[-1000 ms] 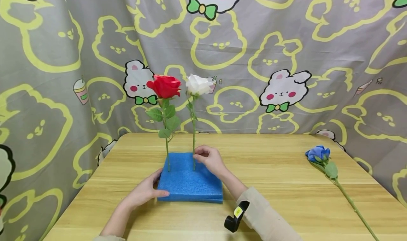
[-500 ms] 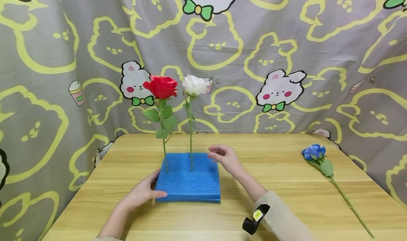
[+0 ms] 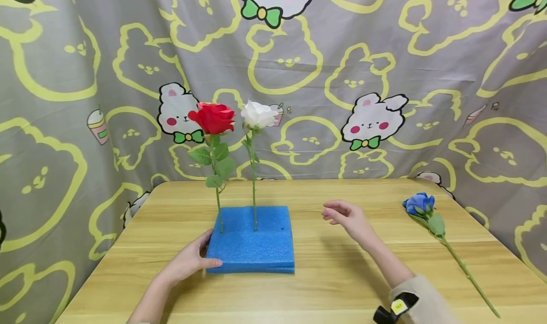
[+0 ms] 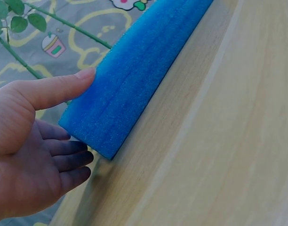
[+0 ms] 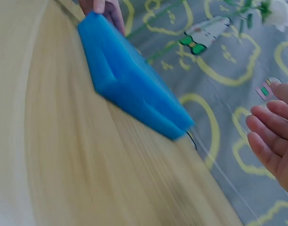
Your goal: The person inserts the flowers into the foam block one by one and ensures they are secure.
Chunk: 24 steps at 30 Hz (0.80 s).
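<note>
On blue foam [image 3: 252, 250], red rose [image 3: 213, 119], white rose [image 3: 258, 115] upright, blooms up, left hand [image 3: 190, 260] gripping foam, right hand [image 3: 351, 220] loose

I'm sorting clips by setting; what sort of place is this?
Probably an indoor corner set up for recording: cartoon-print cloth hangs behind the wooden table, and a small black device sits at the right sleeve.

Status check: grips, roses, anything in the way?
Left grip holds blue foam; right grip empty. Red rose, white rose upright in foam; blue rose on table. Nothing seen between right grip and blue rose.
</note>
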Each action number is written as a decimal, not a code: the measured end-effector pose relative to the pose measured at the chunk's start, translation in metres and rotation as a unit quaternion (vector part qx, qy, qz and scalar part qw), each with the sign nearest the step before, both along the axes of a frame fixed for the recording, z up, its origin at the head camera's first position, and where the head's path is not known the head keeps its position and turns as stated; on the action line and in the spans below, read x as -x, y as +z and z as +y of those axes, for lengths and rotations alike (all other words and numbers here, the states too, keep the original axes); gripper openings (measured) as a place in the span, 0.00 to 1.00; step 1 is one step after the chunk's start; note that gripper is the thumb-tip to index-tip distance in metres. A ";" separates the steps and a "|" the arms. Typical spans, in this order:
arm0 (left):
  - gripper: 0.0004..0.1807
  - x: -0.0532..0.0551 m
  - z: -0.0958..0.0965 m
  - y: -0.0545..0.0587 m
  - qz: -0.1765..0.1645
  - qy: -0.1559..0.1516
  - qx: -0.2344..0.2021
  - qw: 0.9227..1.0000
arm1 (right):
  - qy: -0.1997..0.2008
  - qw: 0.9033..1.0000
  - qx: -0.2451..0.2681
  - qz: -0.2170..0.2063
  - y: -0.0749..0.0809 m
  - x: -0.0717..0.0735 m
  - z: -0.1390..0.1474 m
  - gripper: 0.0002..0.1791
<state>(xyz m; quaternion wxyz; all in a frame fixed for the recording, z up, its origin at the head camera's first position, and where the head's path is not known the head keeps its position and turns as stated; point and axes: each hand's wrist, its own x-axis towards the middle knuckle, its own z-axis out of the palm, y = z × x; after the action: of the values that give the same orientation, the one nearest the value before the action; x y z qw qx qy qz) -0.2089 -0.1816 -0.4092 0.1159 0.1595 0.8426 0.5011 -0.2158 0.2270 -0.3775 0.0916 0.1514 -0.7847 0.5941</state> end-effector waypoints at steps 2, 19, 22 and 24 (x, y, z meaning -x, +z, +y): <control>0.54 0.000 0.000 0.000 0.002 0.001 0.002 1.000 | -0.013 1.000 0.000 0.004 0.000 -0.005 0.015 0.19; 0.54 -0.001 -0.002 -0.001 -0.006 -0.003 -0.011 1.000 | -0.081 0.996 0.025 0.041 0.003 -0.054 0.126 0.13; 0.54 -0.001 -0.001 0.000 -0.004 -0.003 -0.011 1.000 | -0.073 0.995 0.050 0.043 -0.008 -0.054 0.152 0.14; 0.54 -0.001 0.000 0.000 -0.003 -0.003 -0.009 1.000 | -0.088 0.995 0.043 0.036 -0.017 -0.054 0.172 0.15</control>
<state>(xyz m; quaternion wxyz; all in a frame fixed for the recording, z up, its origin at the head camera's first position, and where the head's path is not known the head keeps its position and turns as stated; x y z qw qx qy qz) -0.2077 -0.1817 -0.4092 0.1184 0.1613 0.8376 0.5084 -0.1619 0.3993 -0.3940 0.1779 0.0990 -0.7646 0.6114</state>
